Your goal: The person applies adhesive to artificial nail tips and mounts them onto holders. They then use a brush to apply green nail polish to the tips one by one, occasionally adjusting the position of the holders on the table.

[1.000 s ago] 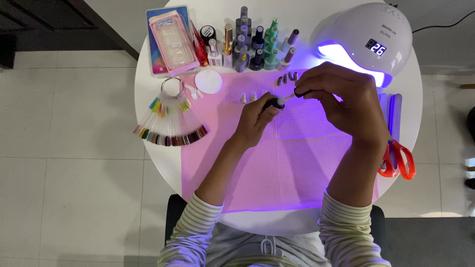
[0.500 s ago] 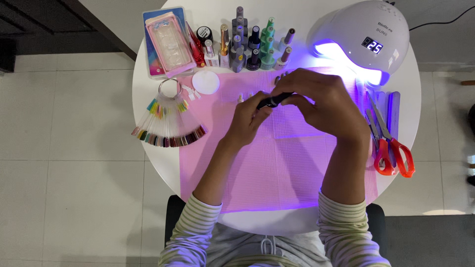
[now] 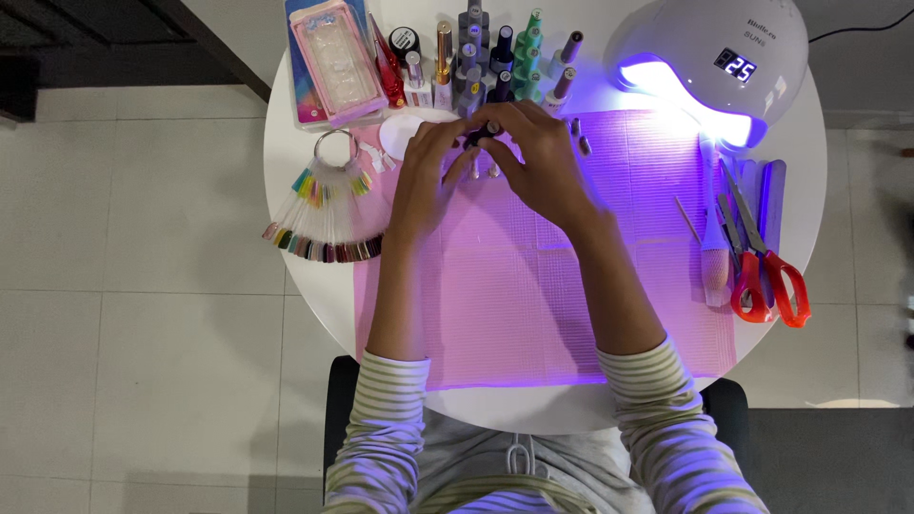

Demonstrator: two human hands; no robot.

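Overhead view of a round white worktop [image 3: 314, 314] covered by a pink mat [image 3: 533, 305]. Both hands meet at the upper centre of the frame, over the far edge of the mat. A small dark bottle [image 3: 479, 134] lies between them: the left hand [image 3: 428, 171] curls its fingers around one end, and the right hand [image 3: 538, 157] pinches the other end with its fingertips. Only a short stretch of the bottle shows between the fingers; it appears dark and narrow, its colour uncertain under the violet light. Just behind the hands stands a row of nail polish bottles [image 3: 486, 52]. A white curing lamp [image 3: 709, 67] glows at the upper right. A fan of colour swatches [image 3: 328, 214] lies at the left, red-handled scissors [image 3: 762, 257] at the right.
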